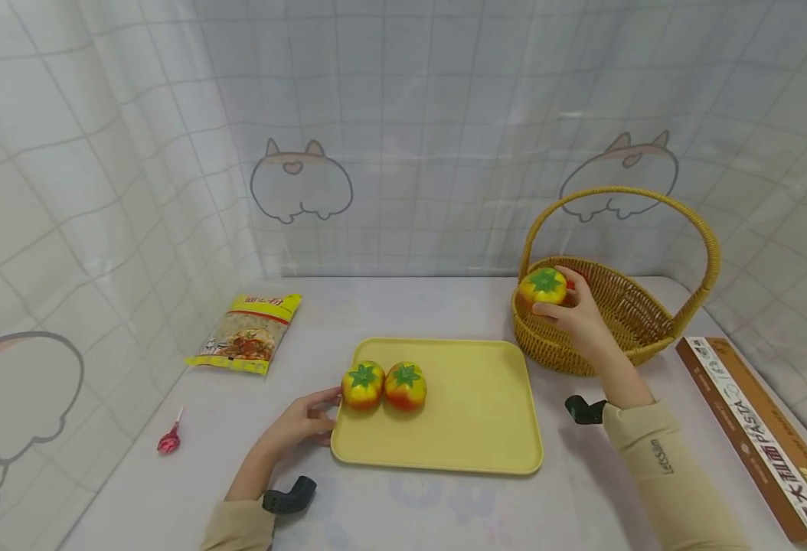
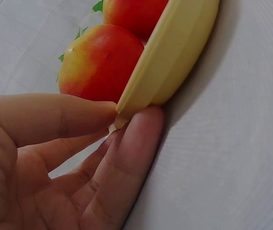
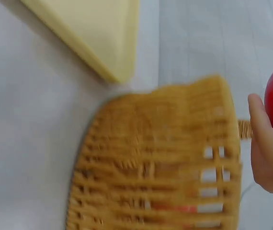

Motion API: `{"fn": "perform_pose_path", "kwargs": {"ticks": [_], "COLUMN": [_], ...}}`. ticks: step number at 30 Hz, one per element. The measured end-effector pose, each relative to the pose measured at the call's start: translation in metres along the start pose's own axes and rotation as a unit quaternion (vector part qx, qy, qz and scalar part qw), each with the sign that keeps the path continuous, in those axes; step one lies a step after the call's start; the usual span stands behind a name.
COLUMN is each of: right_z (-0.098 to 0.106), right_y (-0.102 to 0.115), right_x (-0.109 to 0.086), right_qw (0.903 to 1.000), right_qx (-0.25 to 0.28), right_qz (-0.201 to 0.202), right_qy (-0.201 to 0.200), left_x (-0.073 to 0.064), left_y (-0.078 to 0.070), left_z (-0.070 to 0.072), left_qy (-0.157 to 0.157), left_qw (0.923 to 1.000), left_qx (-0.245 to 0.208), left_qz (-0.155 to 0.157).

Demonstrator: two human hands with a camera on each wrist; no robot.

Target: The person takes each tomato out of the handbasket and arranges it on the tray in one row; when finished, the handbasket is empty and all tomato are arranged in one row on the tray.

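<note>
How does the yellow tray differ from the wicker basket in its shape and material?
The yellow tray is shallow, while the wicker basket has deeper walls. The tray looks smooth; the basket is woven. The tray has no tall handle, whereas the basket has an arched handle. Both are on the white surface.

head: high, forward-down | wrists, close: left→tray (image 2: 175,57), right→basket (image 3: 151,129) | all share tray

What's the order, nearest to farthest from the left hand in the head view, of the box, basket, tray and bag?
1. Tray: its left rim is pinched by the left hand.
2. Bag: back left, past the hand.
3. Basket: back right, past the tray.
4. Box: far right.
</note>
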State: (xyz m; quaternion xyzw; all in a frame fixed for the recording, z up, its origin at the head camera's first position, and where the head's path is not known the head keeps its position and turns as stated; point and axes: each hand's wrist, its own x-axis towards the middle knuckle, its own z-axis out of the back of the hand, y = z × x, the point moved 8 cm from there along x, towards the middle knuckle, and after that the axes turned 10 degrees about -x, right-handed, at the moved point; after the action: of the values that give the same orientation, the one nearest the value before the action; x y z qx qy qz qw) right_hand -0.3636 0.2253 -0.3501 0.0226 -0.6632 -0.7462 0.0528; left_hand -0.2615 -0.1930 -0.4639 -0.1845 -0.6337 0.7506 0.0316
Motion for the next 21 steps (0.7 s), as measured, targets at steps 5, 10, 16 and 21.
{"fn": "perform_pose_path", "kwargs": {"ticks": [5, 10, 16, 21], "right_z": [-0.027, -0.053, -0.079, -0.098], "right_y": [-0.004, -0.007, -0.018, -0.029], "right_x": [-0.005, -0.011, -0.015, -0.02], "right_qw": [0.9982, 0.9931, 0.9864, 0.9787], "right_qx": [-0.001, -0.012, -0.027, -0.068], "right_qz": [0.003, 0.016, 0.002, -0.017], "right_qy": [0.059, 0.116, 0.162, 0.193], "left_x": [0.0, 0.0, 0.001, 0.0], "left_y": [0.0, 0.001, 0.003, 0.002], "left_z": [-0.001, 0.0, 0.001, 0.0], "left_qy": [-0.004, -0.005, -0.013, -0.01], "left_qw": [1.0, 1.0, 0.9998, 0.9999], "left_qx": [0.004, 0.003, 0.01, 0.008], "left_qz": [0.003, 0.005, 0.011, 0.009]}}
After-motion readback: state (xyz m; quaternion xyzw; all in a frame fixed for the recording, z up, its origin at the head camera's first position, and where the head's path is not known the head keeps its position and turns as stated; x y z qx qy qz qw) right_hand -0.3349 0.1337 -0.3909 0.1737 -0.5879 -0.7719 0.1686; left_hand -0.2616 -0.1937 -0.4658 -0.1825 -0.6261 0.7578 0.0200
